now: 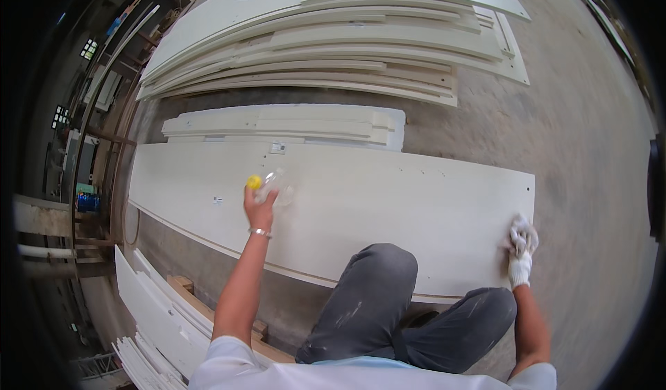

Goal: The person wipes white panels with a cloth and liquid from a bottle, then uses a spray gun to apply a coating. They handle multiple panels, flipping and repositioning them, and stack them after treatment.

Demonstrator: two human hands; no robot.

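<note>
The left hand [260,208] grasps a clear bottle [279,183] with a yellow cap [254,183] over a long white panel [388,210], where a loosened grip could drop it, while the gloved right hand [522,246], at the panel's right end, holds I cannot tell what.

- Toward nine o'clock, I see a bare left hand [259,213] gripping a clear bottle [280,187] with a yellow cap [254,182].
- Toward four o'clock, a white-gloved right hand [522,244] touches the end of a long white panel [416,217].
- At twelve o'clock, I see stacked pale boards [388,38].
</note>
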